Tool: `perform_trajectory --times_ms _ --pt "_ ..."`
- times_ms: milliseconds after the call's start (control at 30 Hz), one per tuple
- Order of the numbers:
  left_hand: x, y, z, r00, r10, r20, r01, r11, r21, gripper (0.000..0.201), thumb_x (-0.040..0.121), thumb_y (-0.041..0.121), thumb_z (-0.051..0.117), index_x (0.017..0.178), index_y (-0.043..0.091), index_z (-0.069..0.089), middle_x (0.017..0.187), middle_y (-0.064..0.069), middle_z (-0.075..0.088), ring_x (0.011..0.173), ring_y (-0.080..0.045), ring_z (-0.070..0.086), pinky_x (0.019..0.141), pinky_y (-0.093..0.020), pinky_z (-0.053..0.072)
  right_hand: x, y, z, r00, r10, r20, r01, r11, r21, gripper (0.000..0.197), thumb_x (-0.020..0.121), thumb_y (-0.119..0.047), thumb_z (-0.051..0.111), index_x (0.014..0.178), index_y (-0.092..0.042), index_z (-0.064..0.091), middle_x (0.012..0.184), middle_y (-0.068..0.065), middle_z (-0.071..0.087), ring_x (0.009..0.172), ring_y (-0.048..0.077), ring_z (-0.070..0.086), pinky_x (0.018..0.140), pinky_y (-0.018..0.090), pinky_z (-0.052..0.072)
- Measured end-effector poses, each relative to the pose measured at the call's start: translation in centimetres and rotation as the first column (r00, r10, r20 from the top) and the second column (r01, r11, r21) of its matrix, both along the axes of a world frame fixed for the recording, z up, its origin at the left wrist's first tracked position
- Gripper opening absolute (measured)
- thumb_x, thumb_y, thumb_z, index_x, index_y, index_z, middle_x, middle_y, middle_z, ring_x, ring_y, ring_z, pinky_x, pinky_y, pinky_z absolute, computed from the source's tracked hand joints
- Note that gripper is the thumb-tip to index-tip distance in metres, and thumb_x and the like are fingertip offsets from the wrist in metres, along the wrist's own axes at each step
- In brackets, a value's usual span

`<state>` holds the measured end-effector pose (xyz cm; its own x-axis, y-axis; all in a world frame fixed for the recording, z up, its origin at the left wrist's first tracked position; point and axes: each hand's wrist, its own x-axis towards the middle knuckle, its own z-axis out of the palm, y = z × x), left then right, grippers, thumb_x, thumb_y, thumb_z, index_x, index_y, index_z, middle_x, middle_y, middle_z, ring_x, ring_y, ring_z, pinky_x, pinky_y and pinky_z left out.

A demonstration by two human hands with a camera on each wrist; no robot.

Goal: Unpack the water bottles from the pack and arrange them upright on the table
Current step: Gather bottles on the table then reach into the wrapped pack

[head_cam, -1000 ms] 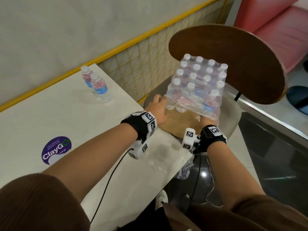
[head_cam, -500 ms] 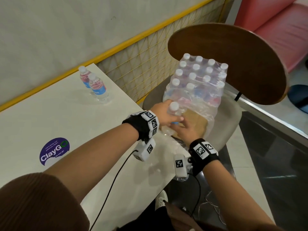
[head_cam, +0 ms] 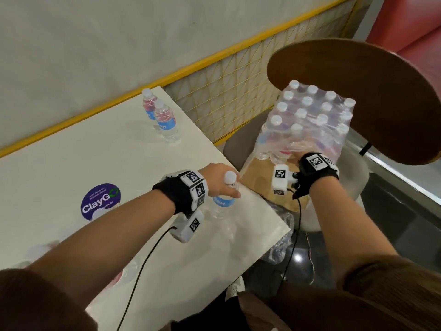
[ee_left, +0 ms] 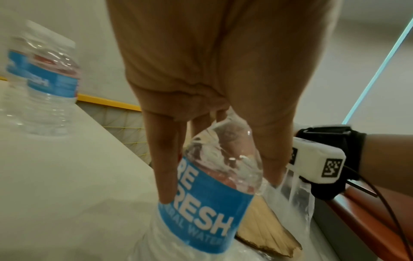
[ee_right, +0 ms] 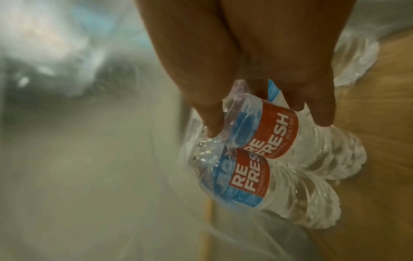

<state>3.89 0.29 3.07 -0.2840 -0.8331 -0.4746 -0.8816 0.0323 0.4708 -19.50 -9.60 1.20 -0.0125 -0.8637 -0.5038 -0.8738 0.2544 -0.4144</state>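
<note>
left grip: the left hand (head_cam: 218,177) is grasping a bottle (head_cam: 225,195) near its neck, holding it upright over the counter (head_cam: 71,168) edge just beside the pack

right grip: the right hand (ee_right: 257,58) is reaching into the pack (head_cam: 310,123), fingers curling around a red-label bottle (ee_right: 288,136) lying next to another one

pack: sitting on the chair (head_cam: 372,96), plastic torn open on the near side

done so far: two bottles (head_cam: 162,118) standing upright on the counter, well apart from the pack, over by the wall
</note>
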Motion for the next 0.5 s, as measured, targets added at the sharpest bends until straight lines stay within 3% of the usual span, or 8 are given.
perform_trajectory --times_ms 67,133,200,267,333,367,433,500 --pt "1.1 0.6 0.2 1.0 0.027 -0.004 -0.027 1.0 -0.01 0.046 0.077 0.041 0.074 0.114 0.018 0.063 0.116 -0.001 0.064 0.107 -0.021 0.059 0.091 -0.026 0.044 0.9 0.8 -0.3 0.976 -0.109 0.19 0.089 0.99 0.113 0.11 0.074 -0.059 0.068 0.151 -0.005 0.01 0.151 0.023 0.027 0.138 0.022 0.033 0.106 0.023 0.036" --pt "2.3 1.2 0.4 0.999 0.045 0.001 -0.045 0.999 -0.022 0.047 0.077 0.04 0.074 0.118 0.019 0.062 0.119 0.0 0.063 0.11 -0.02 0.057 0.089 -0.023 0.041 1.5 1.6 -1.5 0.969 -0.207 0.136 0.196 0.977 0.089 0.069 0.095 -0.037 0.051 0.149 -0.005 0.023 0.152 0.019 0.029 0.137 0.028 0.035 0.108 0.034 0.034" --pt "3.7 2.0 0.5 0.998 0.055 0.008 -0.055 0.998 -0.018 0.048 0.077 0.041 0.074 0.119 0.021 0.061 0.12 0.001 0.062 0.111 -0.02 0.056 0.09 -0.025 0.042 1.8 3.2 -2.7 0.968 -0.204 0.145 0.202 0.979 0.029 0.049 0.099 -0.018 0.043 0.145 -0.005 0.032 0.151 0.016 0.034 0.135 0.031 0.039 0.109 0.037 0.032" --pt "5.2 2.9 0.8 0.998 0.055 0.028 -0.055 0.998 -0.002 0.048 0.077 0.042 0.074 0.119 0.024 0.06 0.12 0.001 0.061 0.111 -0.02 0.056 0.092 -0.027 0.043 2.1 5.0 -3.0 0.956 -0.16 0.247 0.192 0.975 -0.108 0.051 0.094 -0.025 0.053 0.142 -0.015 0.04 0.14 0.016 0.047 0.126 0.034 0.048 0.104 0.041 0.041" --pt "6.6 4.0 1.2 0.997 0.049 0.052 -0.05 0.998 0.023 0.048 0.076 0.043 0.074 0.118 0.026 0.06 0.12 0.003 0.061 0.112 -0.019 0.055 0.094 -0.03 0.045 3.1 7.9 -1.9 0.832 -0.205 0.515 0.309 0.943 -0.123 0.045 0.086 -0.036 0.063 0.127 -0.023 0.054 0.117 0.002 0.061 0.109 0.027 0.058 0.094 0.045 0.05" --pt "7.2 4.6 1.4 0.997 0.044 0.064 -0.046 0.998 0.039 0.049 0.076 0.043 0.074 0.119 0.026 0.059 0.121 0.003 0.06 0.112 -0.019 0.055 0.094 -0.03 0.045 3.8 9.2 -1.3 0.771 -0.194 0.606 0.318 0.943 -0.102 0.033 0.088 -0.031 0.063 0.12 -0.024 0.057 0.105 -0.004 0.062 0.098 0.022 0.059 0.086 0.04 0.054" --pt "8.3 6.1 1.8 0.995 0.017 0.094 -0.023 0.998 0.062 0.049 0.077 0.041 0.073 0.121 0.025 0.058 0.122 0.002 0.058 0.112 -0.018 0.054 0.09 -0.027 0.043 5.8 11.9 -0.2 0.719 -0.113 0.686 0.181 0.983 -0.027 0.024 0.091 -0.016 0.06 0.114 -0.024 0.058 0.098 -0.003 0.059 0.09 0.019 0.055 0.073 0.032 0.054" --pt "8.9 7.9 2.0 0.992 -0.015 0.122 0.006 0.997 0.073 0.051 0.079 0.041 0.072 0.124 0.025 0.056 0.121 0.001 0.057 0.111 -0.018 0.053 0.086 -0.025 0.041 7.7 13.7 0.2 0.738 0.0 0.674 0.005 1.0 -0.006 0.022 0.091 -0.015 0.06 0.107 -0.03 0.058 0.109 0.0 0.058 0.097 0.019 0.053 0.08 0.035 0.052"
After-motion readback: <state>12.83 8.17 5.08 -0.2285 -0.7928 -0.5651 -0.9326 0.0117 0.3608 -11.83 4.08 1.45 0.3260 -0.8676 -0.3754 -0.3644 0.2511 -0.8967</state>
